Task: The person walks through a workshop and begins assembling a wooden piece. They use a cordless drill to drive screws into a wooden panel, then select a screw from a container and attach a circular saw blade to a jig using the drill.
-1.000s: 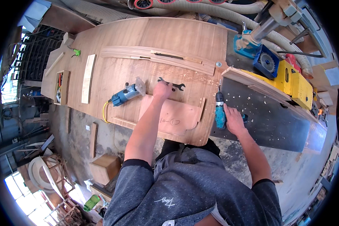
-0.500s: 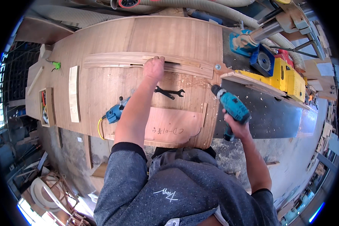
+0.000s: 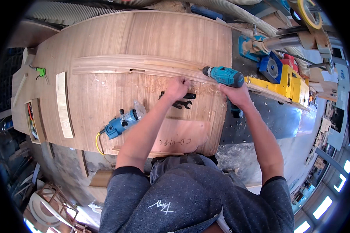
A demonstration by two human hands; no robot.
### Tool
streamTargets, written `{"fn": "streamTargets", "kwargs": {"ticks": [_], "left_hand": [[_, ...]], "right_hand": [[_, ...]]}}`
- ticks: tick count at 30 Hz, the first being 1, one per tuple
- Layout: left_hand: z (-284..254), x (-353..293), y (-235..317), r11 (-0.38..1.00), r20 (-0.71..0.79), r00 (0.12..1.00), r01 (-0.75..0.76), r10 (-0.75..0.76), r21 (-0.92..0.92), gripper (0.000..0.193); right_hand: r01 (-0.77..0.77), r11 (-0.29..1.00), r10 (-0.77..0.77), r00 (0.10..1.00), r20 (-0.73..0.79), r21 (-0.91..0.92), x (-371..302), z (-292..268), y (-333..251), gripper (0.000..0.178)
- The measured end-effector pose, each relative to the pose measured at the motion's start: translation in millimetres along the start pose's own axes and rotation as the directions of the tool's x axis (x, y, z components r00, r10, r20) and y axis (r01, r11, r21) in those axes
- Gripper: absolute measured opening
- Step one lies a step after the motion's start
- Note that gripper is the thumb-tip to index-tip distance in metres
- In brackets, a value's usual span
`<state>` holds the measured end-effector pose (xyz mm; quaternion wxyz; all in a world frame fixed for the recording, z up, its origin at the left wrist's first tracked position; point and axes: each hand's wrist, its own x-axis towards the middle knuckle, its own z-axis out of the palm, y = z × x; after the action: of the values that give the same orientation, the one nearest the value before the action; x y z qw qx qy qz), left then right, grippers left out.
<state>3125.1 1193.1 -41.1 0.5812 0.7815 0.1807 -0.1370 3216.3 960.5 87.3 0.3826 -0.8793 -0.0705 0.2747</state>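
The right hand (image 3: 237, 94) has its fingers closed around the grip of a teal and black drill (image 3: 227, 76), whose nose points left over the right part of the long wooden strips (image 3: 163, 64); whether its tip touches the wood I cannot tell; any lettering on the drill is too small to read.

The left hand (image 3: 177, 87) is at the near edge of the strips, its fingers curled almost closed; I cannot tell if they pinch anything small; a black bar (image 3: 190, 96) and dark wrenches (image 3: 187, 104) lie just beside it on the wooden counter (image 3: 105, 91).

Nearer the person lies a pinkish sheet (image 3: 175, 130) with a line of dark handwriting; to its left rests a blue router (image 3: 114, 129); the grey shirt (image 3: 206, 190) bears a white script mark on the chest; a yellow machine (image 3: 299, 90) stands at right.
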Motion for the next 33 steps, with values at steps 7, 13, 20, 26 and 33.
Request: {"fn": "streamTargets", "kwargs": {"ticks": [7,13,20,26,33], "left_hand": [[48.5,11.3,11.7,0.530,0.187,0.924,0.347,-0.333,-0.774,0.019],[61.7,19.6,23.2,0.432,0.175,0.912,0.337,-0.372,-0.836,0.019],[68.5,21.0,25.9,0.450,0.175,0.913,0.340,-0.369,-0.826,0.019],[70.0,22.1,29.1,0.376,0.195,0.903,0.345,-0.382,-0.860,0.020],[59.6,21.8,24.7,0.493,0.177,0.913,0.353,-0.369,-0.795,0.018]], "right_hand": [[-0.032,0.972,0.049,0.997,0.068,-0.233,26.1,-18.2,-33.9,0.034],[-0.085,0.961,0.123,0.983,0.134,-0.264,37.9,-19.8,-56.2,0.035],[0.085,0.938,-0.033,0.987,0.160,-0.335,42.9,-20.2,-67.7,0.035],[-0.012,0.919,0.071,0.988,0.137,-0.394,54.6,-24.5,-67.0,0.038],[-0.124,0.895,0.210,0.964,0.160,-0.429,48.2,-29.4,-96.5,0.039]]}}
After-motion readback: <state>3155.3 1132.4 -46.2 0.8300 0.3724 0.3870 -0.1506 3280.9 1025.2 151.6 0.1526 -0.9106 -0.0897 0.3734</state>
